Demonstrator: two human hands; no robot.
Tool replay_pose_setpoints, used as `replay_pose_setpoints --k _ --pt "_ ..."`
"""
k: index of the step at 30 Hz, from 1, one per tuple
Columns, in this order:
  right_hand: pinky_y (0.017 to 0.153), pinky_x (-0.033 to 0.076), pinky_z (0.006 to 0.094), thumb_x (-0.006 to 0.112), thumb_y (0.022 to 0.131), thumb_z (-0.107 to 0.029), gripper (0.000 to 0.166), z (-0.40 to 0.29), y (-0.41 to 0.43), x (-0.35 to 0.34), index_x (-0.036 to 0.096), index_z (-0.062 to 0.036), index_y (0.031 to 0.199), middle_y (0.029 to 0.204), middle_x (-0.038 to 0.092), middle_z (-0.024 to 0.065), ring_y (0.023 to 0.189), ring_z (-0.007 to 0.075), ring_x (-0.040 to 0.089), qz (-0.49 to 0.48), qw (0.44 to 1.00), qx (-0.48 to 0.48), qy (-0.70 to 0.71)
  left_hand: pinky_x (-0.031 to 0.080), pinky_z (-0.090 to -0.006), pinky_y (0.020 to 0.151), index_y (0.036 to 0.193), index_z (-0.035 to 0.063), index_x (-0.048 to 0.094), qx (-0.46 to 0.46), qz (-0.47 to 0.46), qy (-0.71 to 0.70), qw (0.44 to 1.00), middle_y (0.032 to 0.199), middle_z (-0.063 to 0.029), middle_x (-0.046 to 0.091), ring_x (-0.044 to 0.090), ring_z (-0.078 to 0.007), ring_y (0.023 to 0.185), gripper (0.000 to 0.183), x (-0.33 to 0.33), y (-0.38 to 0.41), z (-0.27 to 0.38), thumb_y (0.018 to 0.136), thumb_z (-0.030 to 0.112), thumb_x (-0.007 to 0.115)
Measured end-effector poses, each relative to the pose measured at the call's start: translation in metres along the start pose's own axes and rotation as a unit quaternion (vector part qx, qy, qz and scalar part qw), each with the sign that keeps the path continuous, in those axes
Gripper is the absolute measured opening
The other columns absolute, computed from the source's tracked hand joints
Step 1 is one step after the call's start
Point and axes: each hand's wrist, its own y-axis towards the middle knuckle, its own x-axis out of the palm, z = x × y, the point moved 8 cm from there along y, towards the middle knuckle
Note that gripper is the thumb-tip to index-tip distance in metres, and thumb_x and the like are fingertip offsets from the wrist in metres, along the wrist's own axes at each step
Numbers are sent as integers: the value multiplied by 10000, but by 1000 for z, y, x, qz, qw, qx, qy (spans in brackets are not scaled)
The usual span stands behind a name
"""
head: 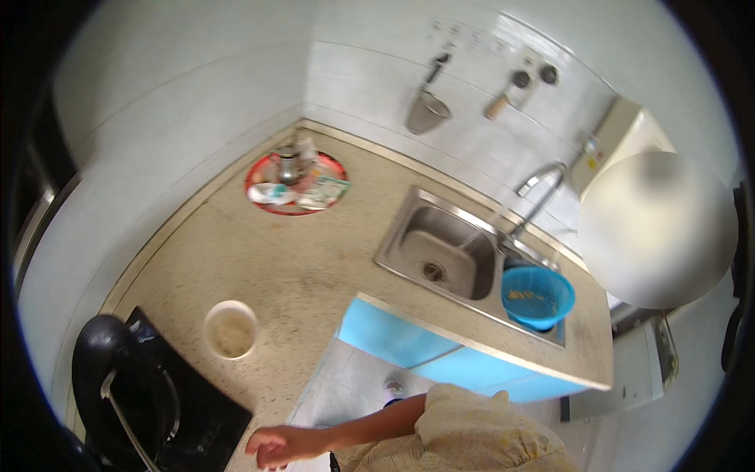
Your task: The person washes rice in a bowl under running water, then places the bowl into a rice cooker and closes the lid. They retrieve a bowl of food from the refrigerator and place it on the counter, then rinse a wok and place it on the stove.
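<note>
My right hand is at the bottom, left of centre, beside the counter's front edge. Its fingers curl loosely and nothing shows in it. My left hand is out of view. Farther left, a black wok sits on a black glass cooktop, with a long metal utensil handle across it. On the speckled counter, a white tub holds pale, grainy contents. A round red-rimmed tray at the back corner carries a metal jar and several crumpled plastic packets.
A steel double sink with a curved faucet is on the right. A blue plastic basin with yellowish bits stands over its smaller bowl. A strainer hangs on the wall. Blue cabinet fronts run below the counter.
</note>
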Motion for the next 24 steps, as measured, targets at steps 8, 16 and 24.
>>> replay_pose_setpoints --k 8,16,24 --pt "675 467 266 507 832 -152 245 -50 -290 -210 474 -32 1043 879 585 78 737 141 566 470 818 -246 -221 431 -389 625 1113 -43 391 155 114 -294 936 1008 -190 482 487 -290 815 673 20 -12 -34 587 300 630" --pt "752 437 382 536 749 -231 305 -36 -642 -332 533 -67 1007 936 582 137 887 314 551 791 445 147 -394 416 -400 688 1103 -52 374 65 209 -179 959 1030 -213 460 466 -304 836 655 14 -30 -142 572 255 603" --pt "667 427 404 507 726 -187 175 -60 -677 -411 551 -62 841 834 577 137 786 318 544 622 432 272 -594 466 -294 600 1003 -33 489 45 191 -63 979 873 -142 552 525 -206 699 433 52 -24 -203 693 257 575"
